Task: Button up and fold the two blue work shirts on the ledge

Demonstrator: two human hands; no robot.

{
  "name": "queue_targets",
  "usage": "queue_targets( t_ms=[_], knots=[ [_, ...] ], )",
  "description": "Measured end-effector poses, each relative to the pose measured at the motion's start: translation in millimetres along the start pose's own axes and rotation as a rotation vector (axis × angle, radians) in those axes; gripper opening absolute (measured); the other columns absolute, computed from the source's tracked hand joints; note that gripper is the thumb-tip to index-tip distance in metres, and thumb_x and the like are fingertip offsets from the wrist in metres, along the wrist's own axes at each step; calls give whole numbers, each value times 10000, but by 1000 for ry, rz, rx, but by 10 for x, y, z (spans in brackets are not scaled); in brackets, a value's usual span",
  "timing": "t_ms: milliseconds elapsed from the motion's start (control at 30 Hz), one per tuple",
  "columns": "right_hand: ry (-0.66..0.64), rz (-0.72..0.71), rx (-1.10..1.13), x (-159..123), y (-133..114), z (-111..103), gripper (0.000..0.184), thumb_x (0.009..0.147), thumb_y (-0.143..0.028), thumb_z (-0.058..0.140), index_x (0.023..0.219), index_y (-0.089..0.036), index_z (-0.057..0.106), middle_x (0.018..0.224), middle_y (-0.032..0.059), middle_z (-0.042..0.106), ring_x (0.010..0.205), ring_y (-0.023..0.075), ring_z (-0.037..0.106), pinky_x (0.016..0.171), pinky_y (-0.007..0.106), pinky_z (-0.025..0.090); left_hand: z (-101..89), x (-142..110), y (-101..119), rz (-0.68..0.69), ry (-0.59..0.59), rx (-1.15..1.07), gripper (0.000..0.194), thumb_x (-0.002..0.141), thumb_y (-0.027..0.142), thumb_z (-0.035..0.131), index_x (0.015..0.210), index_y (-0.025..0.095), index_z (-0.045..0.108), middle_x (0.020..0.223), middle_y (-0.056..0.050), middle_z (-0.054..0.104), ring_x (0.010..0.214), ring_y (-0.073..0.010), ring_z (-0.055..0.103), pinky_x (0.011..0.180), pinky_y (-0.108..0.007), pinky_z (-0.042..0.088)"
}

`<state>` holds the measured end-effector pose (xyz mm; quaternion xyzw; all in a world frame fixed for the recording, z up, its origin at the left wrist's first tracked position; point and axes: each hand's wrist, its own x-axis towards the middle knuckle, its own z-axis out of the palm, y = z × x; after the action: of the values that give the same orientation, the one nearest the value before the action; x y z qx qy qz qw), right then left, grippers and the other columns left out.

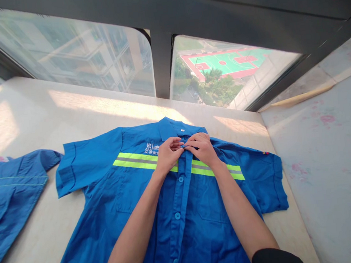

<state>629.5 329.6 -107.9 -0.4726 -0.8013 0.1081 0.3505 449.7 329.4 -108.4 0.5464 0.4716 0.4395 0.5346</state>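
Observation:
A blue short-sleeved work shirt lies spread out, front up, its collar toward the window. Yellow-green and grey reflective bands cross its chest, and white lettering shows above the left-hand band. Near the top of the front placket, my left hand pinches the fabric edge. My right hand is closed on the placket's other side, its fingertips almost meeting those of the left. A button between the fingertips cannot be made out clearly. Lower down the placket, a blue button and others are visible, with the two front edges apart there.
Another blue garment with thin light-green lines lies at the left. The pale sill surface runs up to a dark window frame. A wall with floral paper borders the right side.

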Motion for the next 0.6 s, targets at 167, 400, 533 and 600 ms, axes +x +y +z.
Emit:
queue_targets(
  t_ms=[167, 400, 533, 600],
  knots=[
    [-68, 15, -16, 15, -8, -37, 109, 907, -270, 655, 866, -246, 753, 912, 26, 706, 948, 204, 592, 901, 408, 368, 0, -5, 58, -31, -10, 19, 271, 700, 107, 676, 969, 136, 660, 939, -79, 732, 907, -185, 707, 877, -318, 568],
    [-169, -3, -52, 24, -22, -42, 142, 934, -203, 592, 949, -237, 729, 962, 35, 700, 980, 203, 586, 926, 411, 341, 7, 9, 111, -73, -22, 64, 237, 711, 57, 644, 930, 141, 672, 923, -77, 740, 915, -202, 716, 884, -335, 566],
    [-175, -23, -92, 38, -64, -45, 150, 940, -175, 562, 932, -217, 705, 961, 49, 695, 987, 213, 578, 936, 411, 332, 18, 16, 107, -52, -27, 129, 264, 731, 46, 616, 963, 154, 682, 961, -75, 740, 940, -201, 711, 914, -344, 555],
    [-181, -25, -99, 43, -72, -45, 142, 937, -173, 560, 930, -212, 697, 968, 55, 692, 994, 217, 573, 942, 413, 329, 9, 27, 98, -56, -40, 131, 310, 731, 38, 602, 1010, 151, 678, 971, -77, 738, 950, -196, 708, 923, -341, 550]
  ],
)
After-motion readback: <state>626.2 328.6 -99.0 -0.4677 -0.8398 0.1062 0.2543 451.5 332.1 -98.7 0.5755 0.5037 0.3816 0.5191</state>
